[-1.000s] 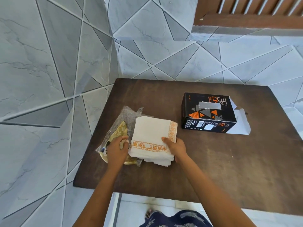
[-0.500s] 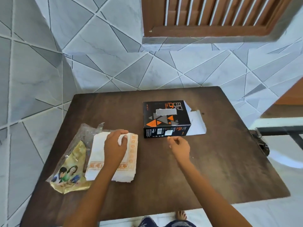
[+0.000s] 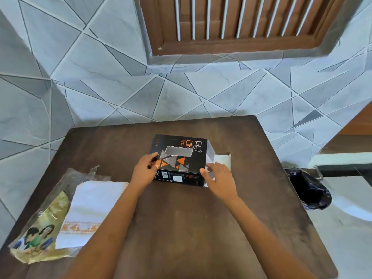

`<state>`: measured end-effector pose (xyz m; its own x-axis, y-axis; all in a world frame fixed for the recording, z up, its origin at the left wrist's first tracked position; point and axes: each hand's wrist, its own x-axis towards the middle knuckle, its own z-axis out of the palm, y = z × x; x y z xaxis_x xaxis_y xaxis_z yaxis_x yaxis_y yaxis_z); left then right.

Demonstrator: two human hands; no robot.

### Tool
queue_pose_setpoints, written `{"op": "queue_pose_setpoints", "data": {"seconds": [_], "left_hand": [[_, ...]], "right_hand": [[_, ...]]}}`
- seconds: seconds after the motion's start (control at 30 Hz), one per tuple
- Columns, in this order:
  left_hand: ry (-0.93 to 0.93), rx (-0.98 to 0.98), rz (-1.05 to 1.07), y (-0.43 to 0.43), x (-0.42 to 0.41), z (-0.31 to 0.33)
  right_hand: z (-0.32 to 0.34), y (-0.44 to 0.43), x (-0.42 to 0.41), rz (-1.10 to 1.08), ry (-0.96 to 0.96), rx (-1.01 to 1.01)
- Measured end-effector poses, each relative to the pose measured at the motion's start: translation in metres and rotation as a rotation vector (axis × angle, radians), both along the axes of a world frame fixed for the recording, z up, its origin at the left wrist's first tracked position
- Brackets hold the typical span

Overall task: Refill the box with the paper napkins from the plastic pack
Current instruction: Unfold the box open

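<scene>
A black box (image 3: 181, 156) with orange and grey triangles lies in the middle of the dark brown table (image 3: 191, 228); its white end flap (image 3: 221, 160) hangs open on the right. My left hand (image 3: 144, 171) grips the box's near left corner. My right hand (image 3: 218, 176) holds its near right corner by the flap. A stack of white paper napkins (image 3: 88, 210) with an orange border lies at the front left, half on a crumpled plastic pack (image 3: 40, 236) with a printed picture. My left forearm crosses over the stack's right edge.
A tiled wall rises right behind the table, with a brown slatted window above. A black plastic bag (image 3: 308, 190) hangs off the table's right side beside a pale ledge. The table's right and near edges drop to a light floor.
My left hand has left the napkin stack and gone to the box. My right hand has moved forward onto the box's right corner. The view has tilted up and right.
</scene>
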<state>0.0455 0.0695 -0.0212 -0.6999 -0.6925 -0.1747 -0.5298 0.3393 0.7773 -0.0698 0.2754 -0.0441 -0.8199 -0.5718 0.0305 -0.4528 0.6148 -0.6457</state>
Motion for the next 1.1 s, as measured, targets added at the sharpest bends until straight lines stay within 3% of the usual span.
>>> {"op": "queue_pose_setpoints", "data": {"seconds": [0.1, 0.23, 0.3, 0.37, 0.47, 0.53, 0.6, 0.7, 0.73, 0.83, 0.97, 1.1], "left_hand": [[-0.026, -0.045, 0.03, 0.002, -0.026, 0.0], [0.007, -0.113, 0.027, 0.016, -0.054, 0.003], [-0.014, -0.129, -0.068, 0.027, -0.06, -0.002], [-0.029, -0.145, -0.142, 0.036, -0.058, -0.005], [0.008, -0.165, -0.158, 0.054, -0.033, -0.001], [0.01, -0.097, -0.163, 0.07, -0.009, -0.001], [-0.066, -0.029, -0.243, 0.089, 0.013, -0.007], [-0.136, 0.01, -0.315, 0.112, 0.028, -0.024], [-0.116, -0.008, -0.296, 0.116, 0.029, -0.029], [0.008, -0.078, -0.165, 0.117, 0.026, -0.026], [0.042, -0.091, -0.085, 0.095, 0.037, -0.004], [0.137, -0.19, 0.004, 0.057, 0.043, 0.046]], "right_hand": [[-0.008, 0.021, 0.013, 0.072, 0.019, 0.025], [-0.023, 0.037, 0.039, 0.512, -0.425, -0.124], [-0.026, 0.04, 0.045, 0.58, -0.532, -0.161], [-0.021, 0.044, 0.044, 0.476, -0.459, -0.267], [-0.008, 0.053, 0.03, 0.137, -0.024, -0.391], [-0.008, 0.061, 0.016, -0.052, 0.161, -0.391], [-0.018, 0.064, 0.005, -0.089, 0.117, -0.269], [-0.027, 0.06, 0.005, 0.016, -0.29, -0.176], [-0.028, 0.057, 0.008, 0.014, -0.34, -0.193], [-0.023, 0.055, 0.012, -0.042, -0.261, -0.227], [-0.008, 0.052, 0.025, -0.082, -0.222, -0.319], [0.032, 0.036, 0.031, -0.14, -0.14, -0.473]]}}
